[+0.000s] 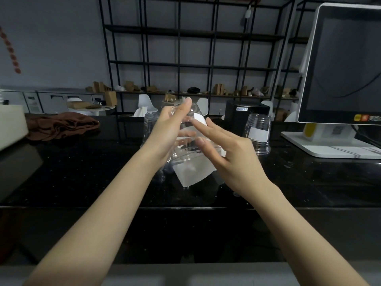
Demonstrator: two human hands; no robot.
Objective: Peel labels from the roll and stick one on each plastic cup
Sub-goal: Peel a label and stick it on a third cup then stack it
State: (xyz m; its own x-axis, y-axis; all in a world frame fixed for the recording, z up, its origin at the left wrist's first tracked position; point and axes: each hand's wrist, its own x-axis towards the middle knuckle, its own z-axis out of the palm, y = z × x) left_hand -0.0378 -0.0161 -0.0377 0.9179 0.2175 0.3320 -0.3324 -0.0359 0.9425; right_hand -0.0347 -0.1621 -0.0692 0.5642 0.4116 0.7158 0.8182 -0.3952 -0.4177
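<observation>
Head view: left hand (165,131) grips a clear cup (181,114) raised over the black counter (82,172), fingers wrapped round its wall. Right hand (226,149) holds nothing; its straight fingertips (195,123) press a white label (200,118) onto the cup's side. Label strip (193,172) lies on the counter beneath.

Risks, as judged:
- Uneven pressure creases or skews the label.
- Squeezing buckles the thin wall.
- A slip knocks the labelled cup (258,133) standing to the right.

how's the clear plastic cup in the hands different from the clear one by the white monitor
The held cup is lifted in the left hand; the monitor-side cup stands upside down on the black counter. The right hand presses the held cup's white label; the other label sits untouched. Both are clear.
</observation>
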